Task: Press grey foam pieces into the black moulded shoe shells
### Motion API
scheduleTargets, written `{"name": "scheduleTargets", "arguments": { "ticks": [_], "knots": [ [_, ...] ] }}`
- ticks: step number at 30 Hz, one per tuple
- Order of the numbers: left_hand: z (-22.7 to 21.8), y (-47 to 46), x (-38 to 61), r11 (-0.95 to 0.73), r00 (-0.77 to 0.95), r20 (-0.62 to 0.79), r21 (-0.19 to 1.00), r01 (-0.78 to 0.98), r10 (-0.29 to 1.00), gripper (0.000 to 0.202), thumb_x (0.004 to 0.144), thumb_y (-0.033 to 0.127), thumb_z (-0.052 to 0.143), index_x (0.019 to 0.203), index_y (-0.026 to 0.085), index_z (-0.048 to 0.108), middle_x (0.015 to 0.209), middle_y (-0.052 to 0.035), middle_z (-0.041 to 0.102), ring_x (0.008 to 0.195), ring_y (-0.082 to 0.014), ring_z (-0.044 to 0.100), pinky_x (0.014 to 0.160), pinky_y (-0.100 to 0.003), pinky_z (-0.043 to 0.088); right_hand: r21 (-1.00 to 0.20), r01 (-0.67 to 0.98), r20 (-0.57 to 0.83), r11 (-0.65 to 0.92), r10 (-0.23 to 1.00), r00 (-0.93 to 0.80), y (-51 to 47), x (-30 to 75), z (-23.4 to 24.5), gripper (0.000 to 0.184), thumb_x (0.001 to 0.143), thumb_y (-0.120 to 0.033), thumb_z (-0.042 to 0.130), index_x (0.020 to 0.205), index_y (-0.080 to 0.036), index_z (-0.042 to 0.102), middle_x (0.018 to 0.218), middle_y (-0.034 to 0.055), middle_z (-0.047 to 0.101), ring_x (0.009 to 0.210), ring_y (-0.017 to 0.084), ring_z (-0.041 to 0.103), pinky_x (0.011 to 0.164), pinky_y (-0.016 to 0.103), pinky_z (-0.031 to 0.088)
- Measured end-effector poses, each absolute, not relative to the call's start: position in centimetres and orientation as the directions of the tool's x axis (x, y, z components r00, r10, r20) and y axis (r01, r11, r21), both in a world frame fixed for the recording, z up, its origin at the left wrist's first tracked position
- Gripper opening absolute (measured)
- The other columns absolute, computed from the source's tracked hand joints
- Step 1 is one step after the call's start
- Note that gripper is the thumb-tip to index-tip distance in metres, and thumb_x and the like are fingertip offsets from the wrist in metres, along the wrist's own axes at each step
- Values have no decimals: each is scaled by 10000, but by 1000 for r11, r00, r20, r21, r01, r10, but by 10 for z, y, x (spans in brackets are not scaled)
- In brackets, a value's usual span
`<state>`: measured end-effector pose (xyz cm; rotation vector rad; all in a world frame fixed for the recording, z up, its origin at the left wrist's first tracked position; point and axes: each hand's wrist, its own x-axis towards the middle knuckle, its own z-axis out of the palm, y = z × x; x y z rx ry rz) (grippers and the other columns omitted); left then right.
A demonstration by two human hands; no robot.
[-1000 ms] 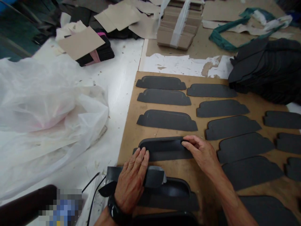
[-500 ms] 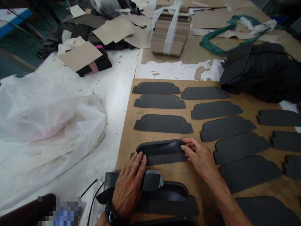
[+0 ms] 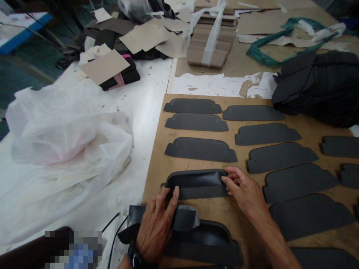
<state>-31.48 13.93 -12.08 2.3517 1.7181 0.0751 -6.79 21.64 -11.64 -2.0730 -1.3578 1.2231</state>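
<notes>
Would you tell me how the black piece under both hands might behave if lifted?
Probably floppy: the black piece curls up at the rim where the right hand pinches it. Likely light, being thin. The left hand pinning it suggests it may slide.

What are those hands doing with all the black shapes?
A person is working on one black piece that lies on a brown board. The left hand presses its left end and the right hand touches its right end. More pieces lie in rows beside it, with a pile behind.
</notes>
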Motion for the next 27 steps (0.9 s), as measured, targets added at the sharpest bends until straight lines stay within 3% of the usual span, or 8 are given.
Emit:
{"name": "scheduleTargets", "arguments": {
  "ticks": [13, 27],
  "knots": [
    [-117, 140, -315, -245, 279, -115, 246, 938, 953, 953, 570, -99, 319, 1409, 295, 93, 1236, -96, 312, 1147, -257, 367, 886, -402, 453, -704, 529, -465, -474, 871, 162, 216, -66, -118, 382, 737, -407, 526, 1047, -183, 533, 752, 6, 558, 585, 113, 567, 475, 216, 523],
    [-121, 141, -320, -305, 323, -53, 215, 928, 945, 966, 558, -116, 327, 1413, 283, 117, 1220, -119, 338, 1074, -258, 423, 870, -416, 471, -709, 509, -463, -489, 866, 187, 216, -71, -117, 390, 750, -374, 509, 1083, -170, 499, 737, -4, 551, 567, 104, 552, 482, 213, 510]
  ]
}}
